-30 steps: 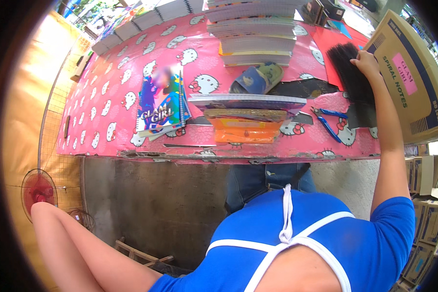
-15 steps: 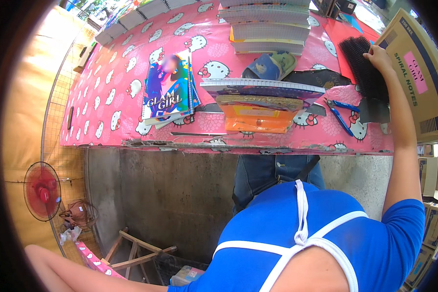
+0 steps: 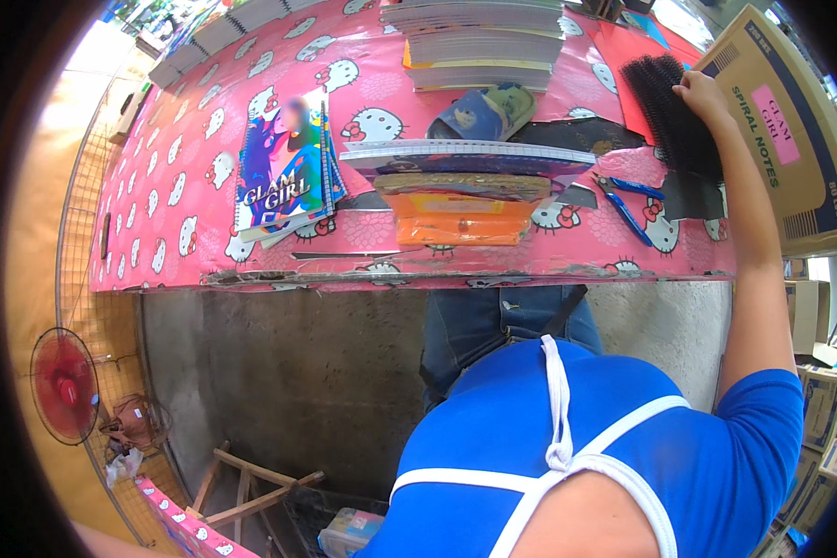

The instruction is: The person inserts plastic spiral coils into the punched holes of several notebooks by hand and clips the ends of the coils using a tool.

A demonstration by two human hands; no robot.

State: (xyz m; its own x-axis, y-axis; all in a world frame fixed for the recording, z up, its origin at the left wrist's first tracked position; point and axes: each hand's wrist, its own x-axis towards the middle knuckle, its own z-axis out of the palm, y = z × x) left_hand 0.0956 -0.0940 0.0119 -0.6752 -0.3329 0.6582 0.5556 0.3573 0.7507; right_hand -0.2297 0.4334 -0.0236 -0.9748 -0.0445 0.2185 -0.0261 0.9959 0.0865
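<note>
My right hand (image 3: 702, 98) reaches to the far right of the table, its fingers bent and pinched at the edge of a bundle of black spiral binding coils (image 3: 665, 107). How many coils the fingers hold cannot be made out. My left hand is out of view; only a bit of that arm shows at the lower left. Nearer me lie blue-handled pliers (image 3: 631, 206) with their handles spread. In front of me a spiral notebook (image 3: 474, 158) rests on an orange wrapped block (image 3: 460, 219). Colourful spiral notebooks (image 3: 284, 172) lie stacked to its left.
The table has a pink patterned cover (image 3: 172, 223) with a worn front edge. A blue slipper-shaped item (image 3: 482, 113) lies behind the notebook, before a tall stack of bound pads (image 3: 479, 46). A cardboard box (image 3: 781, 130) stands right of my arm. A red fan (image 3: 65, 386) is at left.
The whole view has shifted slightly, so the table sits further left and up. My left arm has mostly dropped out of view. My right hand stays at the coils.
</note>
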